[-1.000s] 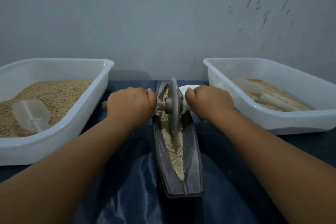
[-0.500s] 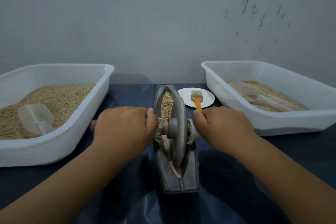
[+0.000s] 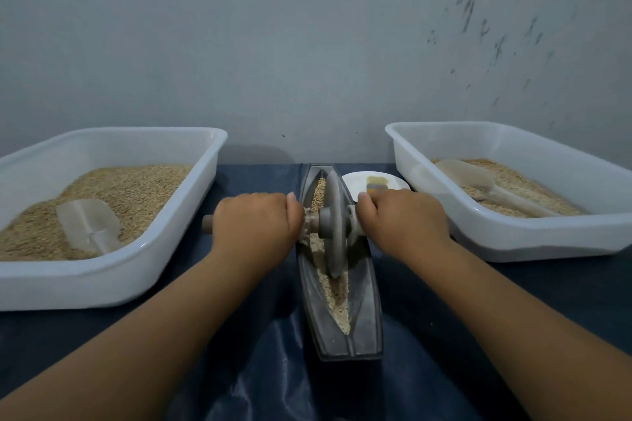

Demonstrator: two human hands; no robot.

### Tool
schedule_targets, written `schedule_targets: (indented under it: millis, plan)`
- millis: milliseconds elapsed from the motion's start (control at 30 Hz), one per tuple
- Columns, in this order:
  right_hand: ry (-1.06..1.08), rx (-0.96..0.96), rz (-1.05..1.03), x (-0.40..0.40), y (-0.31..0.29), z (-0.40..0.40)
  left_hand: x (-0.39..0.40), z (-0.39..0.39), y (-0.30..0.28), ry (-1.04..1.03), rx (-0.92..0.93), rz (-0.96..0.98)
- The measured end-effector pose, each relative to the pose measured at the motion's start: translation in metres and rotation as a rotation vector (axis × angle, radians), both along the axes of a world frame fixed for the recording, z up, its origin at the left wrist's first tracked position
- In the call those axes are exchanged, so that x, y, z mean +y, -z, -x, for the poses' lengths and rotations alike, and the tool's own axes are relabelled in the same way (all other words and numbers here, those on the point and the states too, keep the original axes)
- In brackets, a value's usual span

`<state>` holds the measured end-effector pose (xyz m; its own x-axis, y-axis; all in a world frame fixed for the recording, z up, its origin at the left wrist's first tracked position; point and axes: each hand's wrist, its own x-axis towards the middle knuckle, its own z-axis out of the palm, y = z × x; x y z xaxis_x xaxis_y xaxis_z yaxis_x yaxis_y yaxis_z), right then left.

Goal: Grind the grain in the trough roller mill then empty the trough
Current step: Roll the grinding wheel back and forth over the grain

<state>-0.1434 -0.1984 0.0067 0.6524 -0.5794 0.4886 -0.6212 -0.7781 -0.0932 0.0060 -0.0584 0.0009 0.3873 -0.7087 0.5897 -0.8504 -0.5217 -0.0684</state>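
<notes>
The trough [image 3: 337, 318] lies lengthwise at centre on the dark-covered surface [image 3: 513, 318], ground grain [image 3: 337, 290] along its channel. The roller wheel [image 3: 333, 225] stands upright in it, about mid-length. The left hand [image 3: 254, 224] has its grip closed around the axle handle [image 3: 207, 224] at 9 o'clock of the wheel; the right hand [image 3: 402, 220] grips the opposite handle at 3 o'clock. Grain-filled tubs sit at 9 o'clock [image 3: 113, 277] and 3 o'clock [image 3: 533, 236].

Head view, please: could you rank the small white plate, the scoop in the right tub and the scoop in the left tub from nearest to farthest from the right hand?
From the right hand:
1. Small white round plate, just beyond the knuckles, beside the trough.
2. Translucent plastic scoop in the right white tub, farther right on the grain.
3. Translucent plastic scoop in the left white tub, across the mill, far left.
</notes>
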Motion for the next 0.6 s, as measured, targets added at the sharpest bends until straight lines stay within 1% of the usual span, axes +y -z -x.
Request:
schedule_targets:
  millis: [100, 267, 367, 433, 533, 600]
  plan:
    - [-0.032, 0.019, -0.006, 0.015, -0.001, 0.020, 0.019, 0.015, 0.000, 0.037, 0.020, 0.080]
    - [-0.076, 0.046, -0.040, 0.030, -0.008, 0.044, 0.037, 0.023, -0.002, 0.112, 0.005, 0.132]
    - [-0.004, 0.026, -0.014, 0.023, -0.005, 0.031, 0.025, 0.015, 0.001, 0.085, 0.016, 0.136]
    - [0.041, 0.026, -0.015, 0.011, -0.001, 0.012, 0.010, 0.005, 0.002, 0.025, 0.034, 0.090]
    - [0.063, -0.005, -0.076, -0.010, -0.002, -0.013, -0.015, -0.008, 0.001, -0.034, -0.019, 0.050]
    - [0.070, -0.028, -0.096, -0.019, -0.002, -0.021, -0.023, -0.013, -0.002, -0.039, -0.016, 0.053]
